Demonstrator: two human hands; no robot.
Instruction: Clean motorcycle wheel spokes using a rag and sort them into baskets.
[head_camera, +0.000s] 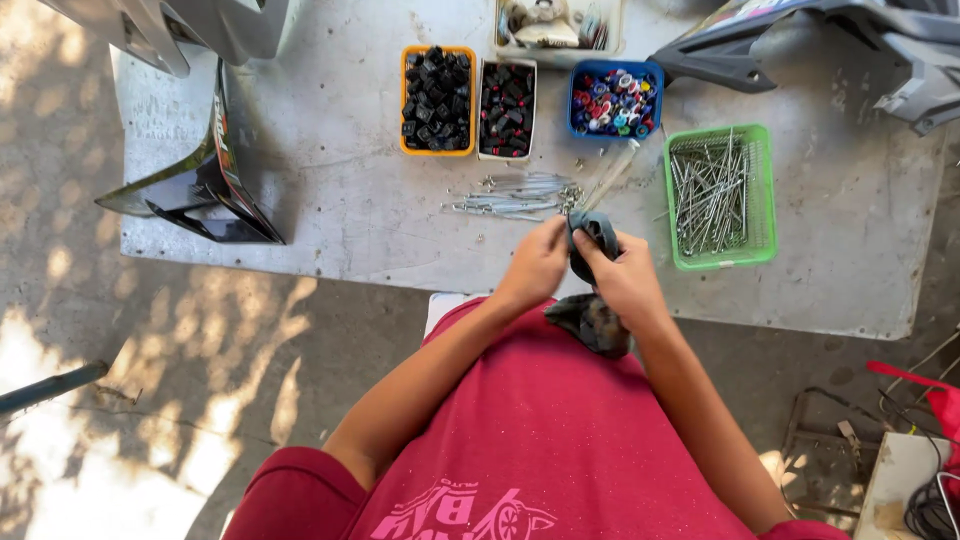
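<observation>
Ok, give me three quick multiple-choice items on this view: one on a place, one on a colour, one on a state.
1. Where is the green basket?
A. left of the orange box
B. at the right end of the row of containers
C. on the ground

2. What colour is the box of mixed coloured small parts?
A. blue
B. yellow
C. white

3. What are the hands doing?
A. resting flat on the table
B. both holding a dark cloth
C. reaching into the basket

Answers:
1. B, it sits right of the blue box, holding thin metal rods.
2. A, its rim is blue.
3. B, the left hand and right hand both close on the dark cloth above the table edge.
</observation>
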